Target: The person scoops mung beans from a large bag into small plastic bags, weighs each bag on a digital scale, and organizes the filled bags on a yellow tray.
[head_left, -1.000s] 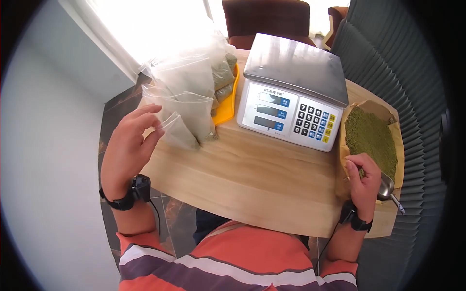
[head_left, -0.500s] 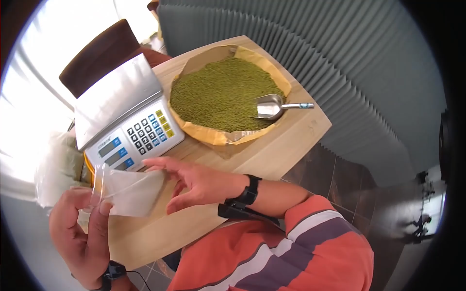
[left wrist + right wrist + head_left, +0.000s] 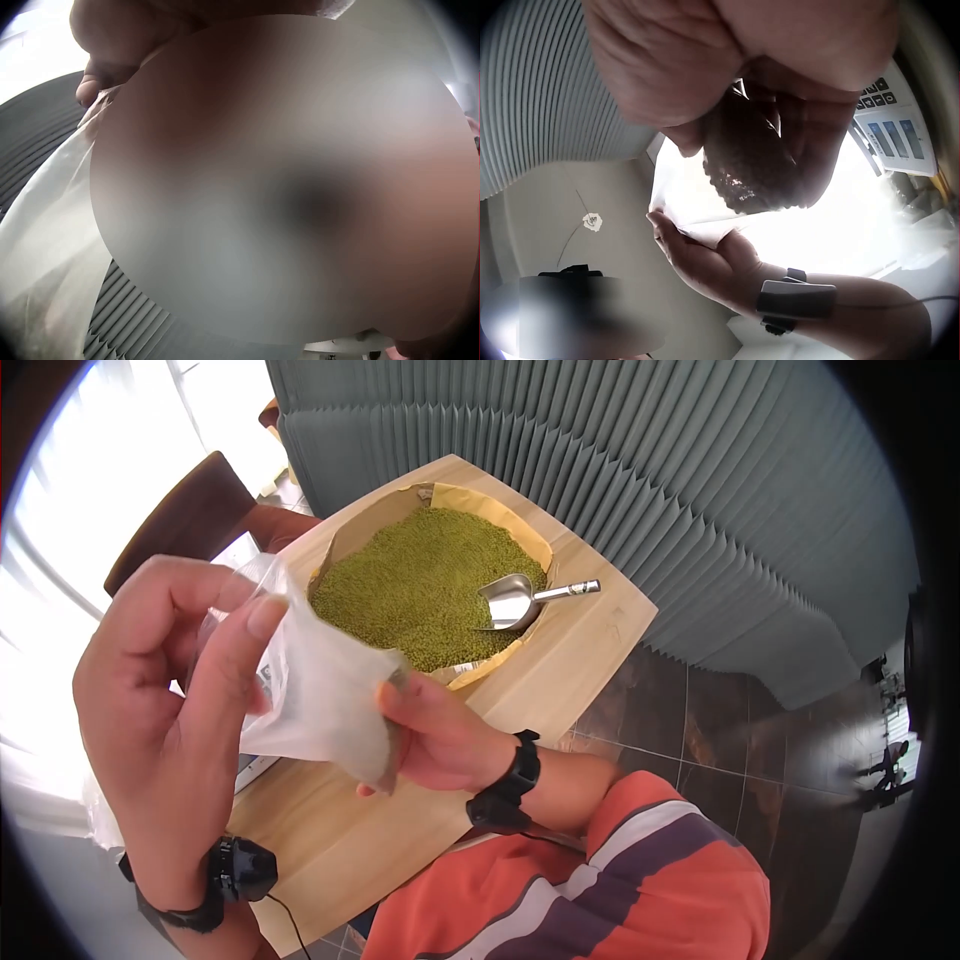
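A translucent white plastic bag (image 3: 325,685) is held up between both hands in the head view. My left hand (image 3: 170,690) pinches its upper end between thumb and fingers. Around its lower end, where dark contents (image 3: 746,161) show in the right wrist view, curls my right hand (image 3: 445,735). Behind the bag, a brown paper sack (image 3: 535,540) holds green granules (image 3: 410,580), with a metal scoop (image 3: 512,603) lying on them, its handle over the sack's rim. In the left wrist view the bag (image 3: 52,232) hangs at the left; much of that view is blurred.
The wooden table (image 3: 590,630) carries the sack. The scale (image 3: 900,139), mostly hidden by the hand and bag in the head view, shows in the right wrist view. A dark chair (image 3: 190,515) stands beyond the table; a pleated grey curtain (image 3: 620,490) runs behind it.
The bag has been raised from low over the table towards the head camera. My right hand, apart from the bag half a second earlier, has taken hold of its lower end.
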